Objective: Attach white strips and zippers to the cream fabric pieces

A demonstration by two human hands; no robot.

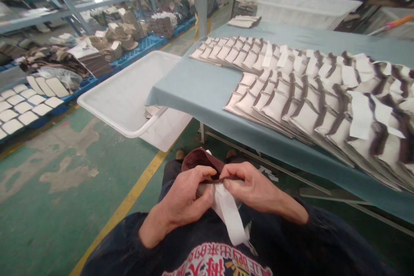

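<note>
My left hand (184, 200) and my right hand (254, 187) meet close to my body, low in the head view. Together they pinch a dark maroon leather piece (199, 160) with a white strip (231, 215) that hangs down from between my thumbs. Both hands grip the same piece, fingers closed on its edge. To the right, on the blue-grey table (200, 86), lie overlapping rows of similar pale and dark cut pieces (291, 95), several with white strips on them.
A white plastic tub (129, 95) stands left of the table on the green floor with a yellow line (136, 194). Shelves and blue pallets with stacked pieces (116, 39) fill the left. Another white tub (304, 8) sits at the table's far end.
</note>
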